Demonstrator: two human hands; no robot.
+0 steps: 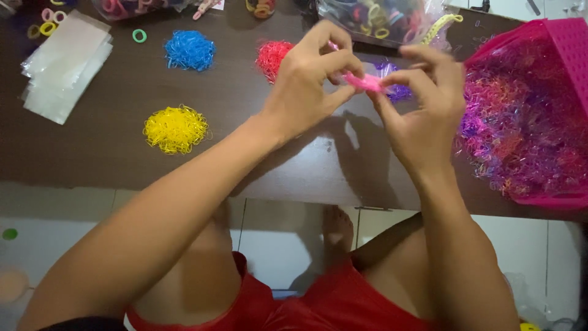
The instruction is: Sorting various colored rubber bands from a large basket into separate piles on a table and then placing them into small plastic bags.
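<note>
Both hands meet above the dark brown table [122, 165]. My left hand [309, 79] and my right hand [422, 104] pinch a small bunch of pink rubber bands [364, 83] between their fingertips. Just behind the hands lie a red pile of tiny bands [271, 56] and a purple pile [398, 92], partly hidden by my fingers. A pink plastic basket [566, 43] full of mixed coloured bands stands right of my right hand.
A blue pile [190, 50] and a yellow pile [176, 129] of bands lie on the left. A stack of clear plastic bags [64, 67] sits at the far left. Bags of larger hair ties [373, 18] line the back edge. White floor tiles [43, 233] show below.
</note>
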